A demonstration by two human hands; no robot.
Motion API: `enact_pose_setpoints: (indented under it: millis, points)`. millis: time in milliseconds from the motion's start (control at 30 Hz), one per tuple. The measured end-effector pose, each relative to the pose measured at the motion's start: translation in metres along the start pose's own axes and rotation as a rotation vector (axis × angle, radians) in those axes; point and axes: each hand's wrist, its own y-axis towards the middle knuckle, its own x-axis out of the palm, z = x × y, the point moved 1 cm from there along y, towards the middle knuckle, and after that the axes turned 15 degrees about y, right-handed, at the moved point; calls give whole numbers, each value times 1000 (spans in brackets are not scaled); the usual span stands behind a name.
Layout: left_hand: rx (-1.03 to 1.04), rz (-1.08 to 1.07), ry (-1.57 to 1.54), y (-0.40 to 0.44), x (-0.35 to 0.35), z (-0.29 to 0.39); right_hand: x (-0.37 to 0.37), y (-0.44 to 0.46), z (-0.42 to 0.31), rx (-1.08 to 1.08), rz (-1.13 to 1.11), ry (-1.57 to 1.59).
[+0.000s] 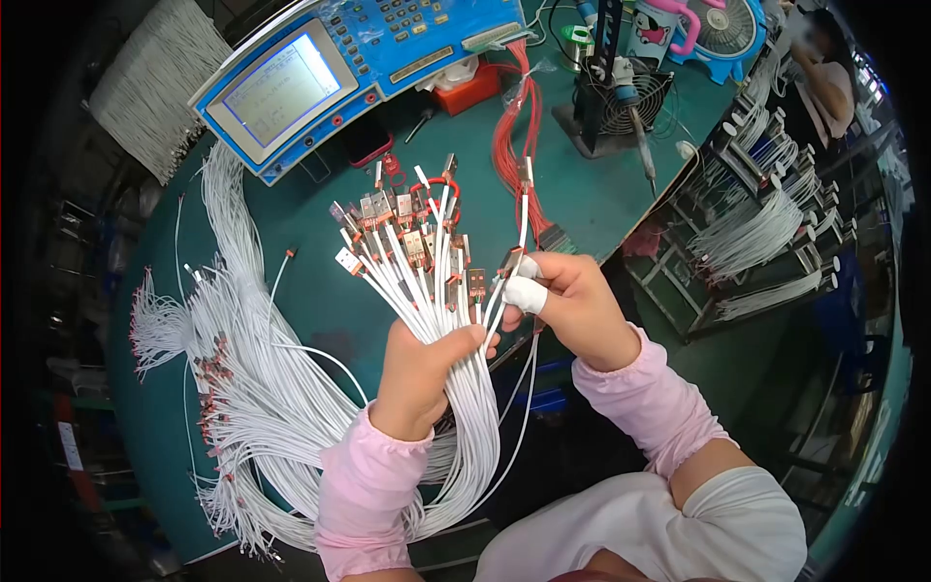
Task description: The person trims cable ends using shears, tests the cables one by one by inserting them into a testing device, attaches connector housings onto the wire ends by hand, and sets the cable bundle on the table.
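Note:
My left hand [424,373] is wrapped round a thick bundle of white cables [472,407], their metal USB plugs fanned out above it. To its right, my right hand [562,301], with white tape on its fingertips, pinches one cable close to its plug [511,260]. Just above that plug, another white cable end with a plug [525,175] stands upright. Behind it lie red wires [506,145] that run from the blue tester [369,58] to a grey connector block [555,241].
A large pile of white cables [281,407] covers the table's left side. At the back are a red box [465,89], a soldering iron [640,136] on a stand and a blue fan [722,34]. Racks of cables [752,233] stand right, near a person [826,82].

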Motion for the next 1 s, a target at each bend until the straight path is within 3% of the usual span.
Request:
enact_pose_setpoints:
  millis: [467, 633, 733, 867, 1000]
  points:
    - [43, 41, -14, -1, 0, -4, -4, -5, -4, 43, 2, 4]
    - [66, 79, 64, -2, -2, -8, 7, -6, 7, -24, 35, 207]
    - [130, 33, 100, -3, 0, -9, 6, -3, 16, 128, -60, -6]
    - [113, 11, 35, -3, -2, -9, 8, -2, 14, -42, -18, -73]
    - [80, 0, -50, -2, -1, -8, 6, -5, 17, 10, 104, 35]
